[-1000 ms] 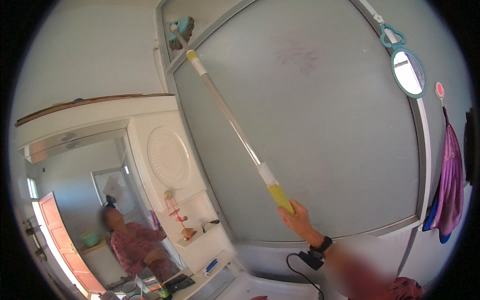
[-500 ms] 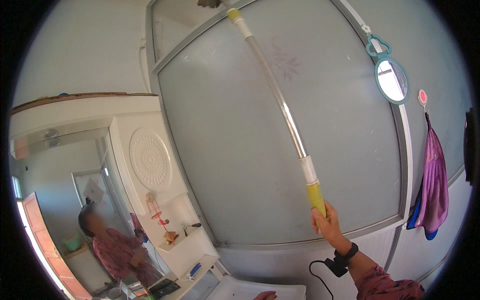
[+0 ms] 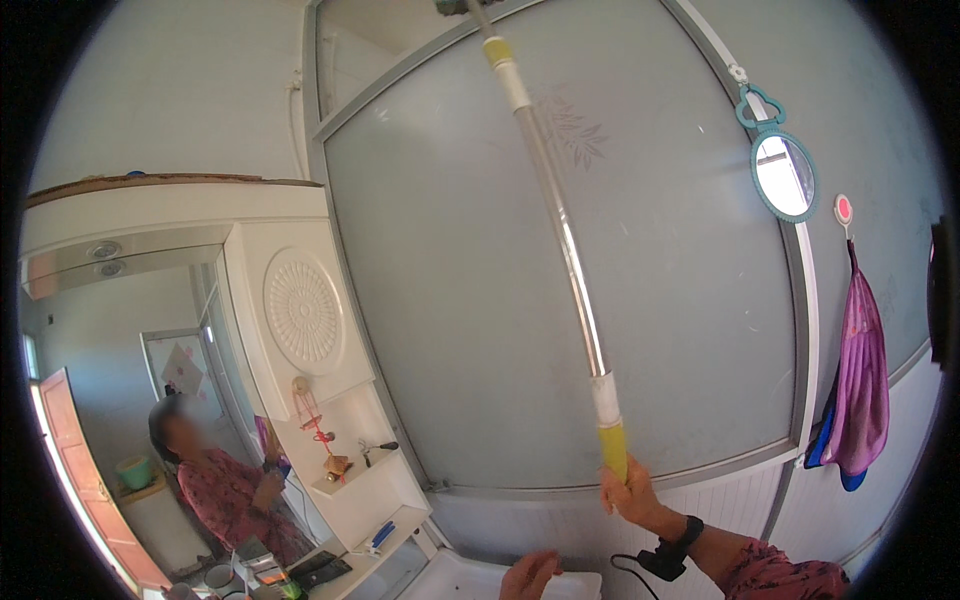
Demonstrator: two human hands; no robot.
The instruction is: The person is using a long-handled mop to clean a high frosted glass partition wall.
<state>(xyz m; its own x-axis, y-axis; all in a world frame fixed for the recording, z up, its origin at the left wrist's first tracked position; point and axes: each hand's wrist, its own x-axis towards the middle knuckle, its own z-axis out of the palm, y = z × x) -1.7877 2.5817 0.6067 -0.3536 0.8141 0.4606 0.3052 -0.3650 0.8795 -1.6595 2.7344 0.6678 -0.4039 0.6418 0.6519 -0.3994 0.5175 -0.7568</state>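
Observation:
My right hand (image 3: 628, 494) is closed round the yellow-green lower grip of a long telescopic pole (image 3: 573, 265). The pole has a shiny metal shaft and white collars, and rises steeply, leaning left, in front of a frosted glass panel (image 3: 660, 260). At the upper edge its dark, fuzzy-looking head (image 3: 455, 6) is mostly cut off. Low in the view, my left hand (image 3: 530, 576) shows only in part, over a white basin (image 3: 450, 578). Its fingers look loosely bent and apart, with nothing seen in them. A black band with a corded box is on my right wrist.
A white cabinet with a large mirror (image 3: 110, 400) stands left. Its small shelves (image 3: 375, 470) hold ornaments and a blue item. A teal-framed round mirror (image 3: 784, 175) and a purple cloth (image 3: 858, 380) hang right. Cups and packets (image 3: 235, 578) crowd the lower left.
My right hand has moved down and slightly left with the pole, whose upper end has come lower too. My left hand has risen further into view. The camera view has shifted slightly.

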